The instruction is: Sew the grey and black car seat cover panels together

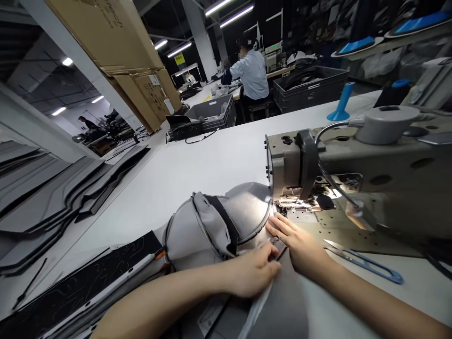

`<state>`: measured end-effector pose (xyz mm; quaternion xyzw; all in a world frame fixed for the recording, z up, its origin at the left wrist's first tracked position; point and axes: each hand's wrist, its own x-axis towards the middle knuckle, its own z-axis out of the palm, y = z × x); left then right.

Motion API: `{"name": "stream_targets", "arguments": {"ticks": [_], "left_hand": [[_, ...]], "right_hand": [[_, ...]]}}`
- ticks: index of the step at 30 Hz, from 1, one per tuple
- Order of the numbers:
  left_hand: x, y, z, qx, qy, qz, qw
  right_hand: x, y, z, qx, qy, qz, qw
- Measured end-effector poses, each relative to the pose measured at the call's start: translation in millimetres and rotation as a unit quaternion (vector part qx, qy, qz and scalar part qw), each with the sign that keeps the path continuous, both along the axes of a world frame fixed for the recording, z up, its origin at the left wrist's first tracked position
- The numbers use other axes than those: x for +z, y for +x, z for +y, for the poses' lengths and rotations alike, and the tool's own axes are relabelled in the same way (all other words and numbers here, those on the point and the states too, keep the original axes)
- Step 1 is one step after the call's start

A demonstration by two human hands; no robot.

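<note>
A grey fabric piece [197, 230] with dark piping and a mesh panel lies bunched on the white table, its edge reaching the needle area of the sewing machine [296, 160]. My left hand [252, 270] is closed on the edge of this fabric, thumb and fingers pinched together just in front of the machine. Beside it, my right hand [296, 238] rests flat on the fabric, fingers stretched toward the lit presser foot area. Part of the fabric hangs down toward me below both hands. The seam under the needle is too small to make out.
Thread snips [367, 263] lie right of my right hand. A bendable lamp [355, 214] lights the needle. Stacked grey panels [52, 183] lie at left, near a cardboard box [106, 37]. Grey crates [219, 115] and a seated person [250, 70] are farther back.
</note>
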<state>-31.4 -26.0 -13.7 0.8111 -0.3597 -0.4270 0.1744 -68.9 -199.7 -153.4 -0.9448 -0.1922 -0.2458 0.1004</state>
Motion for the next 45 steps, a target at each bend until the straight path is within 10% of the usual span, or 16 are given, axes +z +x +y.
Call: {"name": "stream_targets", "arguments": {"ticks": [5,11,18,31,45], "left_hand": [[26.1,2,-4,-0.262,0.018,-0.286,0.922],[-13.7,48,-19,-0.245,-0.09,-0.539,0.801],[-41.1,51,-23,-0.183,0.006,-0.536,0.824],[-60.2,19,-39,-0.03,0.031,-0.502,0.864],[-59.4,15,-43,-0.024,0.038,-0.488,0.871]], "right_hand": [[13.6,-7,3,0.006,-0.01,-0.021,1.0],[16.9,-21,2,0.04,-0.017,-0.066,0.997],[15.6,-34,8,-0.019,-0.132,-0.063,0.989],[29.5,-42,-10,0.041,-0.043,-0.057,0.997],[26.4,-46,-13,0.006,0.017,-0.043,0.999]]}}
